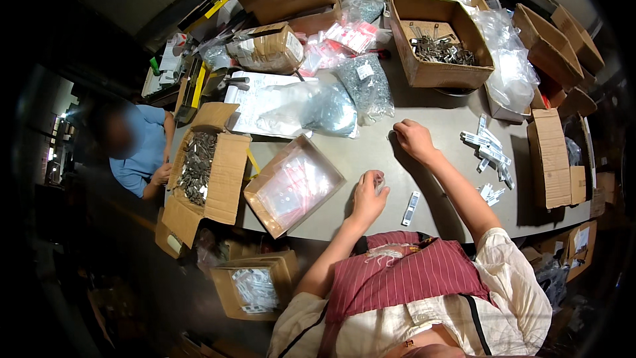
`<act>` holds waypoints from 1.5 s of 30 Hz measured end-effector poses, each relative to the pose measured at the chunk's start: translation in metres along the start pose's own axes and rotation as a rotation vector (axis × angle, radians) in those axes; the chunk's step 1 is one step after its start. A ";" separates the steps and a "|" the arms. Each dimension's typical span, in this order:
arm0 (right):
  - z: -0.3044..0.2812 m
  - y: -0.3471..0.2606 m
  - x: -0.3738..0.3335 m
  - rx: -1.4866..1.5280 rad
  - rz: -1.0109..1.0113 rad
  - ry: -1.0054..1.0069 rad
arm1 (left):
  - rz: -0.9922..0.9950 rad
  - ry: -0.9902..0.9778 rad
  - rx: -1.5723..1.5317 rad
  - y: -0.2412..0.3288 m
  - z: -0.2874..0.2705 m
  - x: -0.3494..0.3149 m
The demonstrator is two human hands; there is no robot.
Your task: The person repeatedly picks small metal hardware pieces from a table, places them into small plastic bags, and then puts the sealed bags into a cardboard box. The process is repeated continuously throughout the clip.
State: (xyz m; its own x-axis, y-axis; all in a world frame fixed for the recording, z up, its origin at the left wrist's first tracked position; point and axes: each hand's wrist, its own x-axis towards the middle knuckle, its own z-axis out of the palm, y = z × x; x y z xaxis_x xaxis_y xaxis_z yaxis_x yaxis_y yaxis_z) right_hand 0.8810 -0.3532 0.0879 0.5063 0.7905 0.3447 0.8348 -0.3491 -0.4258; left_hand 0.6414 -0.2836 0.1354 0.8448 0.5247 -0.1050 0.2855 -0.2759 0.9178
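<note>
My left hand (368, 196) is curled low over the grey table, left of a single flat metal-and-white part (411, 209). Its fingers are closed, and whatever they hold is too small to name. Farther out, my right hand (413, 139) has its fingertips drawn together at the tabletop; anything between them is hidden. On the right of the table lies a loose pile of similar narrow parts (489, 149), with a smaller group of thin pale pieces (491, 194) nearer me. An open shallow box (265, 217) of clear plastic bags with red edges sits left of my left hand.
A cardboard box (228, 179) of dark metal pieces stands at the left, beside a person in blue (142, 142). Another box (424, 76) of metal clips is at the back. Filled plastic bags (364, 86) lie near papers (255, 103). Below the table edge is a box (228, 292) of bagged parts.
</note>
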 end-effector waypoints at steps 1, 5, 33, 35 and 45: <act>0.005 -0.004 0.001 -0.082 -0.055 0.008 | 0.017 0.010 -0.010 0.004 -0.001 0.001; 0.019 -0.003 0.006 -0.307 -0.108 -0.059 | 0.036 -0.036 0.077 0.016 -0.010 0.000; -0.035 -0.065 -0.015 0.380 -0.050 -0.261 | -0.012 0.017 -0.044 -0.015 -0.012 -0.009; -0.065 -0.093 -0.023 0.460 -0.145 -0.348 | 0.015 0.055 -0.010 -0.006 -0.008 -0.005; -0.157 -0.075 -0.071 0.716 0.381 -0.304 | 0.141 -0.150 -0.480 0.001 0.008 -0.009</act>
State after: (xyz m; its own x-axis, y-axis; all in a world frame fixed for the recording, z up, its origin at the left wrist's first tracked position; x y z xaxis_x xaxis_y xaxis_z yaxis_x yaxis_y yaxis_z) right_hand 0.8163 -0.4618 0.2265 0.5587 0.8201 -0.1235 0.2315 -0.2972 -0.9263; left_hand 0.6376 -0.2955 0.1346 0.9257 0.3780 0.0107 -0.0454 0.0830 0.9955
